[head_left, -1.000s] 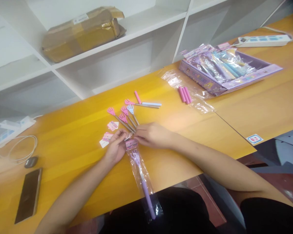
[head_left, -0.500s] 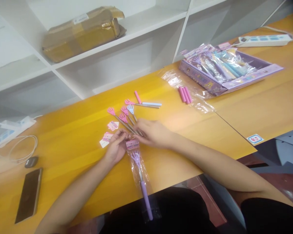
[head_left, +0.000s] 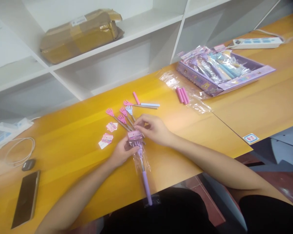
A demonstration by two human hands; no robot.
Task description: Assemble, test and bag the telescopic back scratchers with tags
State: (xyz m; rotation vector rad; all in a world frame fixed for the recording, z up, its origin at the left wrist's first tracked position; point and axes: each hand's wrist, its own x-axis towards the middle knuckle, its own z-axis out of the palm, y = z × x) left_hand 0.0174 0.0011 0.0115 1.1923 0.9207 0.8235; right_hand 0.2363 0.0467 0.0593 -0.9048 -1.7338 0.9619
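Observation:
A purple back scratcher [head_left: 146, 185] lies inside a clear plastic bag with a pink header card [head_left: 134, 135]; its lower end reaches past the table's front edge. My left hand [head_left: 123, 151] grips the bag just below the card, thumb over the purple claw. My right hand [head_left: 152, 128] is closed in a pinch at the card's top right; what its fingertips hold is too small to make out. Beyond the hands lie several loose scratcher rods with pink claws [head_left: 122, 119] and a light blue claw [head_left: 129, 110]. Pink printed cards [head_left: 107, 139] rest to the left.
Pink handle tubes [head_left: 183, 95] lie on clear plastic bags [head_left: 199, 105]. A purple display box [head_left: 246, 83] holds several bagged scratchers. A phone [head_left: 25, 199], a mouse [head_left: 28, 164] and a power strip [head_left: 11, 133] are on the left. White shelving [head_left: 117, 45] stands behind.
My left hand has shifted from the bag's top edge down to below the card, with its thumb now over the claw. The bagged scratcher has moved up, away from my body.

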